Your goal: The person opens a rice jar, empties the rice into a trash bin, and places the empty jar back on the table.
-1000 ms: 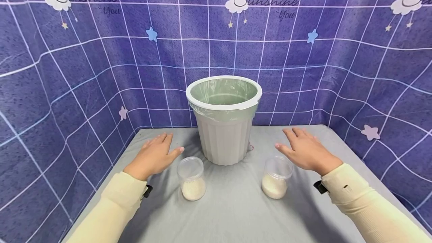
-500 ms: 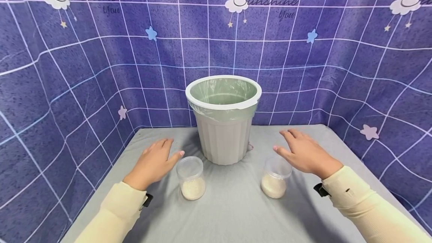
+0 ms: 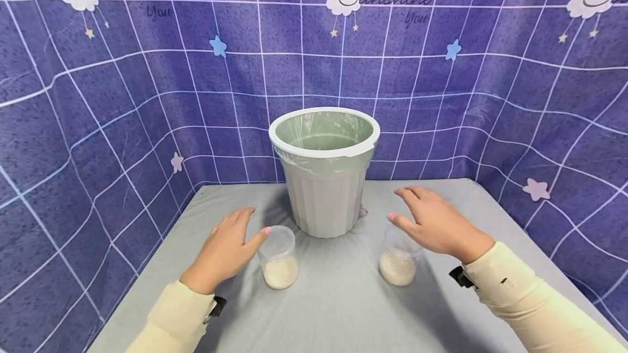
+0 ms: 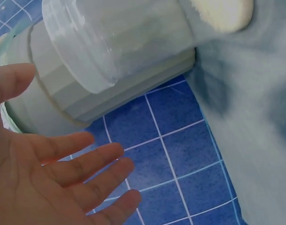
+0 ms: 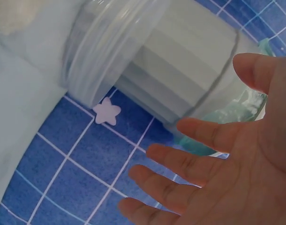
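Two clear plastic jars stand upright on the table, each with pale, grain-like contents at the bottom. Beside the left jar (image 3: 279,260) is my left hand (image 3: 223,249), fingers extended and thumb near the rim; in the left wrist view the palm (image 4: 44,183) faces the jar with nothing in it. My right hand (image 3: 439,225) hovers at the far right side of the right jar (image 3: 397,263) and hides part of its rim. Its fingers are spread, and the right wrist view shows a bare palm (image 5: 237,187). Neither hand grips anything.
A grey bin (image 3: 326,195) with a white rim and a clear liner stands behind the jars, midway between them. Grey cloth covers the table (image 3: 338,309). Blue gridded curtain (image 3: 235,80) encloses the back and both sides.
Both hands have moved inward toward the jars, the left also slightly nearer the person. The jars and bin stay in place; the head view has shifted slightly.
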Tool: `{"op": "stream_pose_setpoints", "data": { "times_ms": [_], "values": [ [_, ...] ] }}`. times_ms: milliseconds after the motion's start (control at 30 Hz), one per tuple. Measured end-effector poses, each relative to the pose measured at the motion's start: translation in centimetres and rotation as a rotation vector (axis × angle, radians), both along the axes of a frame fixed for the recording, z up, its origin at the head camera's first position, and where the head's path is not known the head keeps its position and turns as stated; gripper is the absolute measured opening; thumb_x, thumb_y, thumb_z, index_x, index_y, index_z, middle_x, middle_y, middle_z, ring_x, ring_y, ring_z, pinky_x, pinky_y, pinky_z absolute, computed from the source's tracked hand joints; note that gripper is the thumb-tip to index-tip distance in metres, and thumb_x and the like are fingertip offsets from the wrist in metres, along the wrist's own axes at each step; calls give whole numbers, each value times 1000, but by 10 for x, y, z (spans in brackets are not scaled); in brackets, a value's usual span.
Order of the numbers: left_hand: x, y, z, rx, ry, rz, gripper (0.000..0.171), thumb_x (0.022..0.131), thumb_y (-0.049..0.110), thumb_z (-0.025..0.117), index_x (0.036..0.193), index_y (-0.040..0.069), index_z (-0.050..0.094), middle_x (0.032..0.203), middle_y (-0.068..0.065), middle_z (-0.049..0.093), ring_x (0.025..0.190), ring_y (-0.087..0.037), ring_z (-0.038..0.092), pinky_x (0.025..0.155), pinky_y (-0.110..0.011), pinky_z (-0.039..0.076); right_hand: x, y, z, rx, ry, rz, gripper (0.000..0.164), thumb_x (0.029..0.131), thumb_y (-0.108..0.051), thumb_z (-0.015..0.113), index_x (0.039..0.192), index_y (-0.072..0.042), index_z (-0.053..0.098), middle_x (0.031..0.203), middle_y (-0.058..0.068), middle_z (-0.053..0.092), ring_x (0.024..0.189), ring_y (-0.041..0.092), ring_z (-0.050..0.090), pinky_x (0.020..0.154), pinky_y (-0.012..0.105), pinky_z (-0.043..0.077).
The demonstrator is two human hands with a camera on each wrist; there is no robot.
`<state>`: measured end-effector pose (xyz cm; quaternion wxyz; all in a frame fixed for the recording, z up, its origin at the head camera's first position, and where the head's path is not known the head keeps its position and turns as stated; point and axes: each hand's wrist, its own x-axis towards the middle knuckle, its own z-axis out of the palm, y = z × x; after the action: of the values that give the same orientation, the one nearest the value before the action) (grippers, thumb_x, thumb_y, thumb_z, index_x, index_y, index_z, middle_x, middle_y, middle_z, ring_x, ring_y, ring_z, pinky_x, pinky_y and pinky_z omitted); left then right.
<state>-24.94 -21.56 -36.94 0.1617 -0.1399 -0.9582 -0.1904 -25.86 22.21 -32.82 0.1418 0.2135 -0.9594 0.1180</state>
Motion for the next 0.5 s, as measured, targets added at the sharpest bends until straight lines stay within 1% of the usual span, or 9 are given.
{"op": "stream_pose_setpoints", "data": {
  "times_ms": [200, 400, 500],
  "values": [
    [4, 5, -8, 54, 25, -3, 80, 102, 62, 49, 153, 0, 44, 152, -24, 50, 142, -46, 46, 113, -67, 35, 4, -6, 1, -10, 0, 10, 71, 103, -61, 48, 150, -8, 50, 151, 16, 53, 137, 44, 50, 110, 65, 40],
    [10, 7, -14, 123, 45, -27, 84, 99, 62, 56, 154, 1, 41, 150, -23, 52, 137, -44, 51, 110, -64, 40, 7, -11, 1, -11, 5, 28, 66, 103, -57, 52, 148, -8, 52, 148, 15, 55, 135, 43, 53, 109, 63, 42],
    [11, 8, -17, 161, 39, -31, 88, 97, 62, 60, 156, 1, 36, 152, -21, 51, 138, -42, 50, 111, -62, 41, 6, -14, -1, -8, 14, 44, 65, 103, -54, 54, 146, -6, 54, 146, 15, 57, 135, 41, 54, 111, 60, 42]
  ]
}}
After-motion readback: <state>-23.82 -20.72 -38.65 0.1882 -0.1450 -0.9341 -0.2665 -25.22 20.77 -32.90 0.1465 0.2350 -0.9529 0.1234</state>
